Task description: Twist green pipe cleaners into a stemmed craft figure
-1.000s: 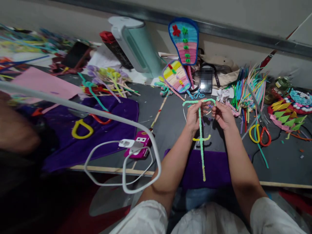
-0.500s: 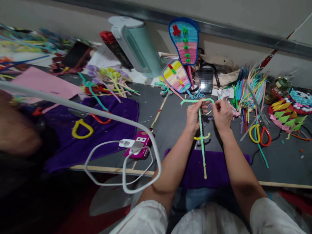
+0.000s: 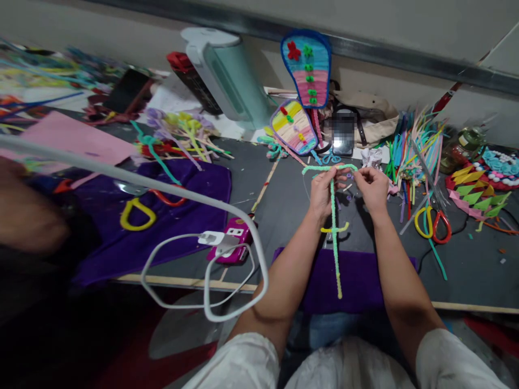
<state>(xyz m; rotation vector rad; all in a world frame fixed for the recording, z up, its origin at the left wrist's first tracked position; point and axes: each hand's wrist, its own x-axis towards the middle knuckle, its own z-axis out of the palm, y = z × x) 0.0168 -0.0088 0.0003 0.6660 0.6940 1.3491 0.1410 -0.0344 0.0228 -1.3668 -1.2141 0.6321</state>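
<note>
Both hands are raised over the dark table (image 3: 284, 210), working on a light green pipe cleaner stem (image 3: 334, 243). My left hand (image 3: 322, 192) grips the stem near its top, where a green crossbar curves left and right. My right hand (image 3: 372, 189) pinches the right end of that crossbar. A short yellow pipe cleaner (image 3: 334, 229) is wrapped across the stem lower down. The stem's tail hangs down over a purple cloth (image 3: 357, 281) at the table's front edge.
Red and yellow scissors (image 3: 433, 223) lie right of my hands, beside a pile of coloured pipe cleaners (image 3: 413, 146). Two woven fans (image 3: 306, 67) stand at the back by a pale green appliance (image 3: 227, 75). A white cable (image 3: 203, 259) crosses the left, near a pink phone (image 3: 233, 240).
My right hand shifted slightly left and up along the crossbar, then settled. The stem swayed a little. Nothing else moved.
</note>
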